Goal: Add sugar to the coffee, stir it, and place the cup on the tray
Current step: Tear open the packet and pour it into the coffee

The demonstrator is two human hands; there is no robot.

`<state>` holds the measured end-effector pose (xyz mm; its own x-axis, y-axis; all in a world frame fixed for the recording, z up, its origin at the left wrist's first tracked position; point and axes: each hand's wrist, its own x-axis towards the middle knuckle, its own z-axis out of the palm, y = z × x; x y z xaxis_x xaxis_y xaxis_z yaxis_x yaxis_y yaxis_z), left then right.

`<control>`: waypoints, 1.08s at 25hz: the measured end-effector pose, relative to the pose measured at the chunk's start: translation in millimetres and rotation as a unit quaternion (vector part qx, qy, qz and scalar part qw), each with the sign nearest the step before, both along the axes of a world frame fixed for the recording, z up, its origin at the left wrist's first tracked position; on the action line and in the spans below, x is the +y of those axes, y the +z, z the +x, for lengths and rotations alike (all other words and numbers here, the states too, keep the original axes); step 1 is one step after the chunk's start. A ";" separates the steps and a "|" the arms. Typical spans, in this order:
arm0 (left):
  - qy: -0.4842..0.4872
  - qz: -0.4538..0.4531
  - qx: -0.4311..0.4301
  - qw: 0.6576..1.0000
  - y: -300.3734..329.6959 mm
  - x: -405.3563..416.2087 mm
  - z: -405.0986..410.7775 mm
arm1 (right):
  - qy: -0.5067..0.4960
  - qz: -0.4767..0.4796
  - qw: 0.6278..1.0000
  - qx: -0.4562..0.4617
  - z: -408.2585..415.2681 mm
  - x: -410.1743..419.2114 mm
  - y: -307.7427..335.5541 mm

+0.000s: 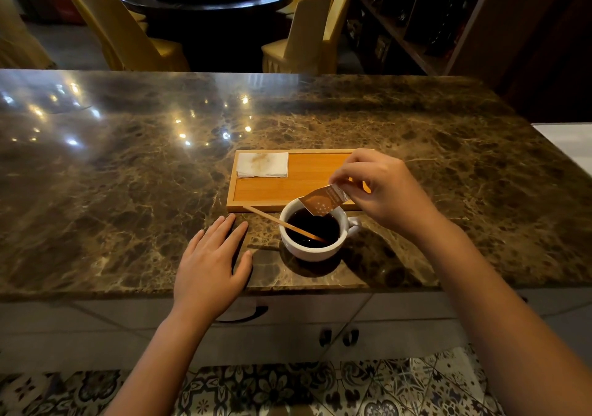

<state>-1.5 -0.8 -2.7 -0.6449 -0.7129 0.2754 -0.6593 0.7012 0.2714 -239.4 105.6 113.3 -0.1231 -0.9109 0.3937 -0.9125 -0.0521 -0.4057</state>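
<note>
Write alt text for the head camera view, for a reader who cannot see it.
The right hand tilts a brown sugar packet over a white cup of black coffee with a wooden stirrer leaning in it, on a marble counter. The left hand rests flat on the counter beside the cup. Behind the cup lies a wooden tray holding a stained white napkin.

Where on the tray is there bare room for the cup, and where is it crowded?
The tray is bare through its middle, between the folded napkin at its far left corner and the right hand over its right end. Crowded: the near edge, where the cup, stir stick and sugar packet cluster. The left hand lies flat on the counter.
</note>
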 end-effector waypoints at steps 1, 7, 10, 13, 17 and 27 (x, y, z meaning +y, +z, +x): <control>0.000 0.000 0.001 1.000 0.3 0.2 0.0 | 0.003 -0.009 1.000 -0.002 -0.3 0.3 -1.0; 0.000 0.003 0.004 1.000 1.0 0.4 0.2 | 0.011 -0.002 1.000 0.007 -3.2 -0.1 -9.8; 0.001 0.003 0.003 1.000 0.8 0.6 0.1 | 0.001 -0.005 1.000 0.001 -4.3 -0.7 -15.5; 0.002 0.001 0.002 1.000 0.5 0.5 0.2 | -0.013 -0.015 1.000 0.010 -5.9 -2.6 -19.3; 0.002 0.002 0.003 1.000 0.8 0.6 -0.8 | -0.023 0.016 0.999 -0.021 -9.2 -2.8 -22.4; 0.003 0.002 0.000 1.000 1.4 1.3 -0.7 | -0.043 0.036 0.984 -0.168 -15.5 -2.5 -18.3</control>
